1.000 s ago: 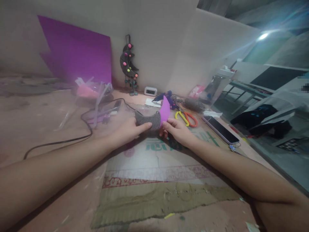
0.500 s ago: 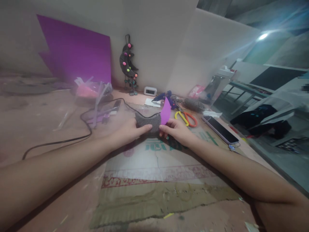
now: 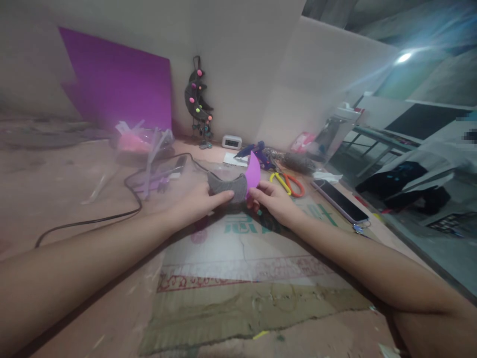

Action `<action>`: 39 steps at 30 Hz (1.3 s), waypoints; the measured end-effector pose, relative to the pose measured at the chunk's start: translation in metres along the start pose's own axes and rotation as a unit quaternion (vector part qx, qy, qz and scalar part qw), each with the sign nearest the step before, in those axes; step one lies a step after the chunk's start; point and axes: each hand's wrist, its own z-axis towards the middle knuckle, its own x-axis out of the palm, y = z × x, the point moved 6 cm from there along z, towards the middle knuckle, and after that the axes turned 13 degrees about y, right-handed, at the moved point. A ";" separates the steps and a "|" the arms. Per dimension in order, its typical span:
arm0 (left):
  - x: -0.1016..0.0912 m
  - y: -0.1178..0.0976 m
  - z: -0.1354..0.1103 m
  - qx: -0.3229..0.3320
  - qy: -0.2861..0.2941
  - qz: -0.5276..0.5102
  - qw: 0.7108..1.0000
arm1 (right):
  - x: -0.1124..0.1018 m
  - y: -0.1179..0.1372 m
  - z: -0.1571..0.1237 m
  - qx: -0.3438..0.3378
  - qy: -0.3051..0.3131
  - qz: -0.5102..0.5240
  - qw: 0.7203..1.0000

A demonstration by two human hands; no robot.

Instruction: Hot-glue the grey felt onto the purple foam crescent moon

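Note:
Between my two hands is a crescent moon shape (image 3: 229,188), mostly wrapped in dark grey yarn, with a bare purple tip (image 3: 254,170) pointing up on the right. My left hand (image 3: 208,196) is closed on the grey wrapped end, its thumb lying along the front. At the border between yarn and purple, my right hand (image 3: 270,200) pinches the crescent, fingers curled behind it. Whether the right fingers also hold a strand of yarn is too blurred to tell. Below lies a cardboard sheet (image 3: 238,308) with green and red print.
Behind the hands are orange-and-yellow-handled scissors (image 3: 292,185), a blue glue gun (image 3: 257,151), a grey yarn bundle (image 3: 298,161) and a small clock (image 3: 231,142). A phone (image 3: 339,200) lies right. A black cord (image 3: 93,219) crosses the left side. A decorated crescent (image 3: 194,94) hangs on the wall.
The crescent has shifted and turned slightly, its purple tip now a little further left and more upright. My right fingers have moved slightly at the yarn's edge. The left grip stays.

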 end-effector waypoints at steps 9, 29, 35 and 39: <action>0.003 -0.006 -0.002 0.036 0.006 0.031 0.999 | -0.003 -0.001 -0.001 0.013 -0.018 -0.036 0.999; 0.008 -0.010 -0.004 0.040 0.031 0.052 0.997 | -0.009 0.000 -0.005 -0.019 -0.066 0.020 0.997; 0.007 -0.012 -0.004 0.057 0.026 0.076 0.995 | -0.009 0.002 -0.004 -0.005 -0.067 0.000 0.998; 0.009 -0.016 -0.005 0.085 0.037 0.089 0.992 | -0.008 0.005 -0.004 -0.002 -0.060 -0.022 0.998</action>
